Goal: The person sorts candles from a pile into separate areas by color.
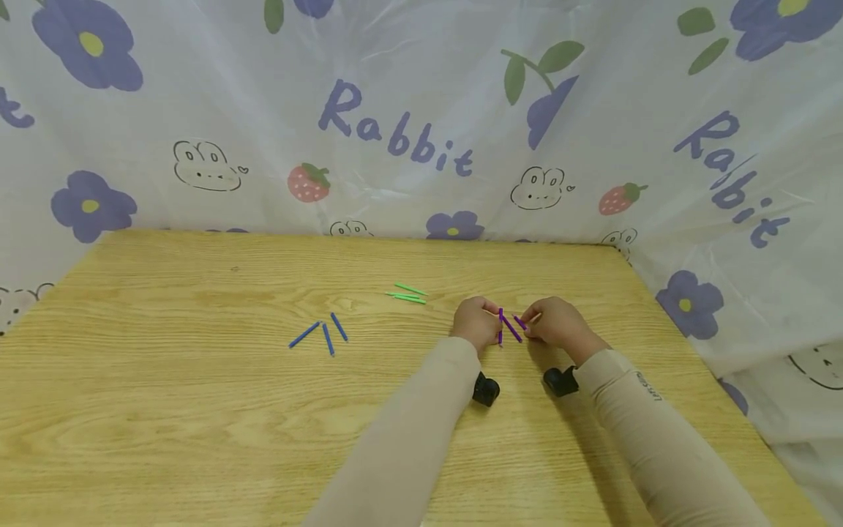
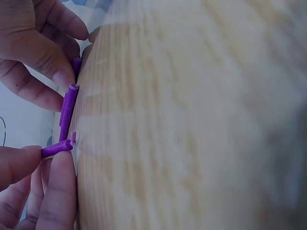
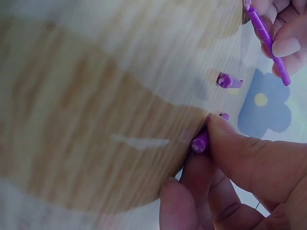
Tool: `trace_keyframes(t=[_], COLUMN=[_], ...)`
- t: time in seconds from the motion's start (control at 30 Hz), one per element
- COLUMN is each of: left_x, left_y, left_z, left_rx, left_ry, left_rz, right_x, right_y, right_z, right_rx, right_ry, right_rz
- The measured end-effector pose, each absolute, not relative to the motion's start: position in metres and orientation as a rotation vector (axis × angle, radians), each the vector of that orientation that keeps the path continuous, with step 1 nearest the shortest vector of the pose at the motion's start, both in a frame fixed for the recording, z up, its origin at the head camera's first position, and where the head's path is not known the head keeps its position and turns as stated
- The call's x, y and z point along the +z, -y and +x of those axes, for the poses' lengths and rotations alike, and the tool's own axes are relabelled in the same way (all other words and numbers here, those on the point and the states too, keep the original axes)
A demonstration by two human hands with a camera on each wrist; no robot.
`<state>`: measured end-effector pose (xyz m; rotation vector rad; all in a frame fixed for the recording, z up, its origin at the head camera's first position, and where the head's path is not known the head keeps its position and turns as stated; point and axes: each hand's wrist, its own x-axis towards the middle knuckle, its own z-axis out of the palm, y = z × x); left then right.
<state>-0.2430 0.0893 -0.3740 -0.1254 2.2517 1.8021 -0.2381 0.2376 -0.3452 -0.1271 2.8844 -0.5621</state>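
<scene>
Thumb and fingers of my left hand [image 1: 477,322] pinch a thin purple stick [image 1: 500,337], which points away from me in the head view. In the right wrist view that stick [image 3: 268,43] slants along the left fingertips. My right hand [image 1: 557,322] pinches a second purple stick [image 1: 520,322] between thumb and fingers, close to the tabletop. Between the two hands a third purple stick [image 1: 511,329] lies diagonally on the wood. Its rough end shows in the right wrist view, and the right fingers partly cover their own stick [image 3: 200,141].
Several green sticks [image 1: 410,298] lie close together farther back on the wooden table [image 1: 197,402]. Left of them, three blue sticks [image 1: 328,339] are spread at angles. A printed rabbit-and-flower curtain [image 1: 408,73] hangs behind the table. Black wrist cameras [image 1: 486,389] sit under both sleeves.
</scene>
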Motion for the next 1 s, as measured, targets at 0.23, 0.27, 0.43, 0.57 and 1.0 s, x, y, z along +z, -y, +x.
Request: trace_keyframes(t=[0.23,0.27,0.43,0.57,1.0], left_x=[-0.3752,-0.3753,-0.3739,-0.3711,-0.3705], left_y=[-0.0899,-0.0897,-0.0880,-0.0873,-0.0903], left_z=[-0.2429,-0.2425,-0.2399,-0.2374,-0.2361], left_rx=[1.790,1.788,1.789,1.791,1.813], left_ry=[-2.286,-2.292,-2.300,-2.299,-2.275], left_rz=[-0.124,-0.121,-0.114,-0.117,-0.158], right_x=[-0.3458,-0.3460,-0.3464,-0.3466,-0.3481], right_y=[-0.2391,-0.2392,-0.2392,-0.2395,-0.2418], right_z=[-0.2381,-0.2381,-0.2379,-0.2379,-0.2352], right_rx=[-0.573,-0.577,-0.590,-0.616,-0.806], right_ry=[-2.890,-2.890,-2.887,-2.878,-2.774], right_rz=[-0.132,-0.131,-0.121,-0.101,0.010])
